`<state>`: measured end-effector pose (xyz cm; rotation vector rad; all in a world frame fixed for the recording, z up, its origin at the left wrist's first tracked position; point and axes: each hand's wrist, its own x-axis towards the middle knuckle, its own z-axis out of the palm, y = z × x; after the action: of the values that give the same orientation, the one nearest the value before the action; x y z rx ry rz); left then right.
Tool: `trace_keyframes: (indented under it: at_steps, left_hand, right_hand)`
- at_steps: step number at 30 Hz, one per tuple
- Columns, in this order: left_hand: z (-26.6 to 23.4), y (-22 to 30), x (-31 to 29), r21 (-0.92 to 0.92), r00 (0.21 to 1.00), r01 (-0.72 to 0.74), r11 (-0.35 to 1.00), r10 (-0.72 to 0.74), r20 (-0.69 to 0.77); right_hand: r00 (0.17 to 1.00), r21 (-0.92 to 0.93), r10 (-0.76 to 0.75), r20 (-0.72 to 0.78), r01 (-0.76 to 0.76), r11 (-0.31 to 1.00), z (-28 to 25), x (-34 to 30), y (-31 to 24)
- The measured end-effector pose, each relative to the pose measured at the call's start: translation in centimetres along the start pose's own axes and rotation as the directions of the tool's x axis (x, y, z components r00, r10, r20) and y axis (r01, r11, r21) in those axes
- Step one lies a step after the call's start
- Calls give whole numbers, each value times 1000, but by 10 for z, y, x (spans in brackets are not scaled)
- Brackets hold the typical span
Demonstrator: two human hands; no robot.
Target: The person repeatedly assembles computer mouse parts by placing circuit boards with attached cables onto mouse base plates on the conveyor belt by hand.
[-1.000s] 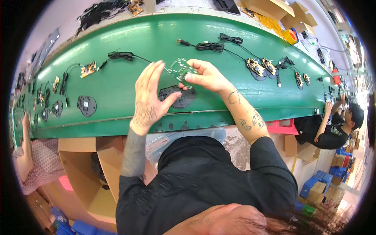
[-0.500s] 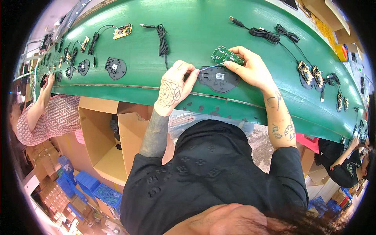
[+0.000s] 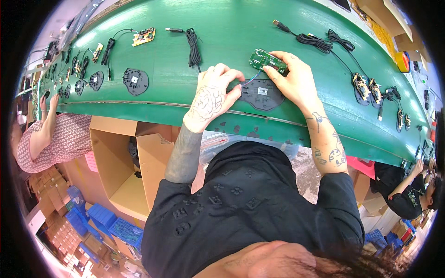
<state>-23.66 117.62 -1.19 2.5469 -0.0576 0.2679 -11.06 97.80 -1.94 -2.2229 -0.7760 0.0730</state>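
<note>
A green circuit board (image 3: 265,61) is gripped by its right end in my right hand (image 3: 296,78), thumb on the near edge. Thin coloured wires (image 3: 252,78) run from the board down to my left hand (image 3: 211,96). My left thumb and forefinger are closed on the cable where those wires come out. The cable's black coiled bundle (image 3: 193,48) lies beyond that hand, its metal plug (image 3: 174,30) at the far left end. Below the board, a dark rounded plastic base (image 3: 262,95) with a pale square label rests on the green belt (image 3: 232,28), partly covered by my left fingertips.
Another dark base (image 3: 135,82) and a tan circuit board (image 3: 143,36) lie to the left. On the right are coiled cables (image 3: 313,42) and bases with boards (image 3: 361,88). An open cardboard box (image 3: 113,123) stands below the belt's edge. People work at both sides.
My left hand has shifted slightly right, its fingers now higher and more bent over the cable end. The board has tilted a little in my right hand, which has moved slightly left.
</note>
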Motion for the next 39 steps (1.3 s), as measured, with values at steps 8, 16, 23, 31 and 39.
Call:
trace_keyframes:
  at_steps: [8,16,23,31,39]
  left_hand:
    - [-4,-13,13,-84,983,-87,993,99,157]
    - [-4,-28,16,-118,964,-145,982,167,205]
    - [-7,-25,14,-78,947,-225,971,237,216]
    - [-6,-17,7,-89,974,-172,981,183,136]
    - [1,-15,-3,-74,984,-166,983,170,47]
  right_hand:
    - [930,173,240,277,-294,940,-27,3,-14]
    - [958,173,-184,218,148,974,-33,-25,-37]
    - [968,-137,-226,109,240,961,-11,-60,-44]
    - [983,-197,-162,86,177,964,-12,-61,-60]
    - [992,-251,-64,108,89,964,-14,-62,-73]
